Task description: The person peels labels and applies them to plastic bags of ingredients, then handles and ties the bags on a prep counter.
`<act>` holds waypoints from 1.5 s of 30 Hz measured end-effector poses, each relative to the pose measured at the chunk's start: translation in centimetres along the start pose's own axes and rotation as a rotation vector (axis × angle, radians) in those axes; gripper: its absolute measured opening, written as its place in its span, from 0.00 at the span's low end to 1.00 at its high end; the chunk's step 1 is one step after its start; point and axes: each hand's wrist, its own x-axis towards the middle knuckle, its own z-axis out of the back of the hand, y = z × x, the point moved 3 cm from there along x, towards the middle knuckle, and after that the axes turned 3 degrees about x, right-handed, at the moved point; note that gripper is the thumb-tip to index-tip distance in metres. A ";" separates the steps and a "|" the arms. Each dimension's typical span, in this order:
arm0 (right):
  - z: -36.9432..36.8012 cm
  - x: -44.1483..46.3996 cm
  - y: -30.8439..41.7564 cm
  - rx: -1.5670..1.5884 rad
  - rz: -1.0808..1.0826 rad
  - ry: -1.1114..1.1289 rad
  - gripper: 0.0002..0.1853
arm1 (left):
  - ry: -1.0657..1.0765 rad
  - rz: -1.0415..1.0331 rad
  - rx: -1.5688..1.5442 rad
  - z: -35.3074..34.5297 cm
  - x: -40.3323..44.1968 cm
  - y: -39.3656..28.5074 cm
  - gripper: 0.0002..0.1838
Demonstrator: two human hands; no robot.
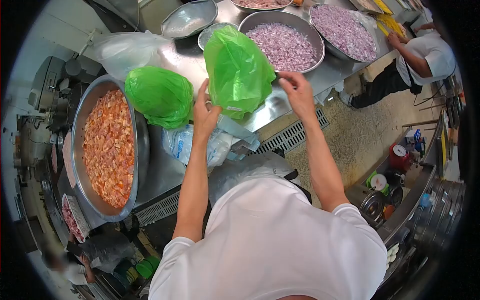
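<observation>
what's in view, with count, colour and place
green plastic bags: 2, green, between the hands and left
bowls of chopped onion: 2, grey, top, right of centre
basin of diced meat: 1, grey, meat orange-red, left
octagonal pan: 1, grey, top left of centre
clear plastic bag: 1, colourless, upper left
packet: 1, white and blue, below bags
counter: 1, silver, under bags and bowls
floor grates: 2 stretches, grey, beside the counter
dial scales: 2, red and green, right
co-workers: 2, upper right (white top) and lower left
other items: too small to count
left hand: 1, bare, at the centre bag's left edge
right hand: 1, bare, near its right edge
shirt: 1, white, bottom centre
</observation>
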 end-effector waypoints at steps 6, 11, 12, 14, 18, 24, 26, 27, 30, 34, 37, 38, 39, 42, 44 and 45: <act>-2.3 4.0 5.0 0.295 0.108 0.206 0.21 | 0.014 -0.160 0.311 -0.8 0.2 0.8 0.47; -5.0 4.5 2.1 0.448 -0.063 0.299 0.25 | -0.056 -0.182 0.343 -3.0 1.5 -0.7 0.45; -4.6 4.2 2.9 0.439 -0.089 0.231 0.24 | -0.077 -0.175 0.358 -3.0 1.2 -0.6 0.45; -3.5 4.1 1.8 0.444 -0.087 0.110 0.22 | -0.107 -0.152 0.189 -1.9 0.2 0.3 0.43; 0.7 1.6 3.0 0.433 0.071 -0.302 0.11 | -0.059 -0.001 -0.459 2.0 -4.5 1.7 0.39; -7.4 -11.0 3.4 0.243 -0.027 0.325 0.07 | 0.127 0.143 -0.728 2.8 -7.7 -3.1 0.37; -10.0 -12.0 3.7 0.212 0.197 0.453 0.08 | 0.185 0.154 -0.686 2.6 -7.6 -4.1 0.38; -10.4 -11.6 3.6 0.233 0.113 0.628 0.08 | 0.204 0.155 -0.650 2.6 -7.6 -4.6 0.39; -9.9 -10.3 4.3 0.303 -0.189 0.875 0.10 | 0.362 0.258 -0.346 4.6 -8.3 -5.0 0.41; -8.6 -9.0 4.7 0.206 -0.205 1.052 0.10 | 0.633 0.488 -0.100 4.4 -9.7 -4.9 0.32; -8.5 -8.0 4.8 0.158 -0.174 1.098 0.11 | 0.654 0.479 -0.121 4.6 -10.2 -3.2 0.19; -8.4 -7.8 4.8 0.168 -0.188 1.101 0.11 | 0.660 0.475 -0.143 4.9 -10.4 -2.9 0.16; -8.4 -7.5 4.8 0.131 -0.185 1.106 0.11 | 0.664 0.470 -0.165 5.1 -10.4 -3.3 0.14; -8.6 -6.9 5.8 -0.021 0.019 0.917 0.10 | 0.555 0.472 -0.324 5.3 -10.9 -3.5 0.10; -8.6 -8.2 8.0 -0.164 0.397 0.496 0.10 | 0.417 0.458 -0.368 5.3 -10.9 -3.2 0.10; -8.8 -9.0 9.0 -0.145 0.424 0.492 0.10 | 0.336 0.446 -0.346 5.3 -11.1 -3.0 0.11</act>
